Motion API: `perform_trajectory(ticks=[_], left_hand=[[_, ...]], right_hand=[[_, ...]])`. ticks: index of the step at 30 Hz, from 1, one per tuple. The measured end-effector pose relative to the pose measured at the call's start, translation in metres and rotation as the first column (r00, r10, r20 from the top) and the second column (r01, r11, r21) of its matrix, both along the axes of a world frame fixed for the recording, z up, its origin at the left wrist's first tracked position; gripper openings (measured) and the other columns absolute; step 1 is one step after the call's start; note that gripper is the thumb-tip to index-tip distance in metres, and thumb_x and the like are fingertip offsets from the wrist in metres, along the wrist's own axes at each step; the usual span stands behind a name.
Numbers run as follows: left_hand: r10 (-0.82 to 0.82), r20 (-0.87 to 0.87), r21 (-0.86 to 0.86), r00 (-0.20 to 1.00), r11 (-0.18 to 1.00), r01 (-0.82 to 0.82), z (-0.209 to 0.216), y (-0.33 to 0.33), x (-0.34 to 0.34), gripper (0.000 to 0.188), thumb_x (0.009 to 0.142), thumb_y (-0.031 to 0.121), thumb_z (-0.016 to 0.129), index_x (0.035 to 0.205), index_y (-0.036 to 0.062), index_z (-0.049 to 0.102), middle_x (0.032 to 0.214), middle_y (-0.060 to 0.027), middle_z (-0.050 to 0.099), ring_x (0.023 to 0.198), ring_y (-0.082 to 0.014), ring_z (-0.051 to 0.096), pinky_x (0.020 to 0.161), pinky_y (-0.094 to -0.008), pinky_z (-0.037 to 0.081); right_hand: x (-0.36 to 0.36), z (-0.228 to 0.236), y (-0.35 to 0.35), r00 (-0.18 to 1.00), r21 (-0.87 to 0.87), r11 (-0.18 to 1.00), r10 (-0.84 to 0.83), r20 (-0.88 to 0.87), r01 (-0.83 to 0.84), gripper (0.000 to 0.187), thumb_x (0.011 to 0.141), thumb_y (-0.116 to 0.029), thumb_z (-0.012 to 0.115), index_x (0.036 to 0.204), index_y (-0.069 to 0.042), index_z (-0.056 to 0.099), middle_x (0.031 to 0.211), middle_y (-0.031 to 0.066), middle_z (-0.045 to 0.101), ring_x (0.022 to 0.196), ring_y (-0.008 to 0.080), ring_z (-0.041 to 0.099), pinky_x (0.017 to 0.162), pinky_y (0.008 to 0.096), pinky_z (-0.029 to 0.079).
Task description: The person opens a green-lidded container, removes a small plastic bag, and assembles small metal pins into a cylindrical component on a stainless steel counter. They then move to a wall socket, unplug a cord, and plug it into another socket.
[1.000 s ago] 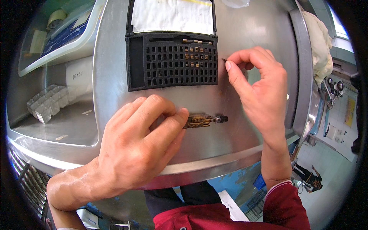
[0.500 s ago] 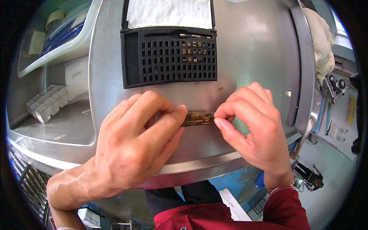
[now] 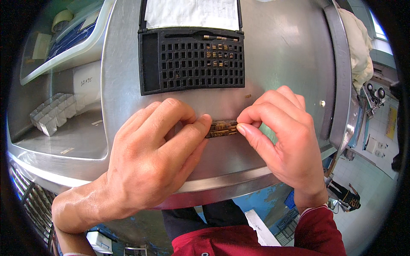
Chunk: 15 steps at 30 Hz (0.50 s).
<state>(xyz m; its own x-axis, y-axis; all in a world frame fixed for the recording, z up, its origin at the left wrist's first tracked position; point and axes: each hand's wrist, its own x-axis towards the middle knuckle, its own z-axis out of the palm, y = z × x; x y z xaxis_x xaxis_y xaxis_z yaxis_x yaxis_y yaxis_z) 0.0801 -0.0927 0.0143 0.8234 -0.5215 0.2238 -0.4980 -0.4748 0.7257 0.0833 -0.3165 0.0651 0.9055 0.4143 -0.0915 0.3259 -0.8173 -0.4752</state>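
Close above the steel table, my left hand (image 3: 158,147) is closed, with thumb and forefinger gripping the left end of a small dark block of brass-coloured type pieces (image 3: 223,129). Raised characters show along its rows. My right hand (image 3: 279,138) pinches at the block's right end, thumb and fingertip pressed together; whether a loose piece sits between them is hidden. Beyond both hands lies an open black case (image 3: 150,64) with a grid of small slots, several of them filled with brass type pieces (image 3: 220,54). One tiny brass piece (image 3: 248,96) rests on the table between case and right hand.
The steel table (image 3: 282,51) has a raised rim at right and a rounded front edge. At left, a recessed shelf bears a clear plastic divided tray (image 3: 55,113) and a translucent bin (image 3: 64,64). White cloth (image 3: 353,47) hangs beyond the right rim. A person (image 3: 347,196) stands far right.
My right fingertips have shifted slightly left against the block's end, and its characters show more clearly. The case appears a little higher and further right in the picture. My left hand keeps its grip.
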Motion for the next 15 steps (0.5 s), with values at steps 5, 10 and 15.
perform_trajectory(ticks=[5,10,15], left_hand=[[-0.004,0.01,0.001,1.0,1.0,0.004,0.0,0.0,0.0,0.038,0.067,-0.001,0.083,0.104,0.0001,0.074,0.091,-0.0117,0.062,0.076,-0.026,0.063,0.065,-0.0362,0.052],[-0.006,-0.005,0.007,1.0,1.0,0.006,0.001,0.0,0.0,0.038,0.067,0.0,0.083,0.105,-0.0001,0.074,0.091,-0.0116,0.062,0.077,-0.026,0.063,0.066,-0.0364,0.053],[0.0,0.0,-0.001,1.0,1.0,0.0,0.001,0.001,0.0,0.038,0.067,-0.001,0.083,0.104,-0.0004,0.074,0.09,-0.0119,0.062,0.076,-0.0259,0.063,0.065,-0.036,0.052]], right_hand=[[-0.007,0.006,-0.006,0.986,0.092,0.989,-0.106,-0.132,0.118,0.008,0.086,-0.003,0.071,0.093,-0.002,0.074,0.084,0.0056,0.067,0.08,0.0186,0.06,0.076,0.0308,0.043],[-0.018,0.01,-0.008,0.858,0.19,0.896,-0.295,-0.42,0.401,0.013,0.088,-0.004,0.07,0.1,-0.003,0.074,0.079,0.0082,0.062,0.073,0.0246,0.061,0.067,0.0358,0.049],[-0.021,0.0,-0.007,0.975,0.145,0.973,-0.159,-0.157,0.182,0.018,0.084,0.001,0.072,0.101,-0.003,0.077,0.079,0.0059,0.061,0.072,0.0174,0.06,0.064,0.0294,0.047]])
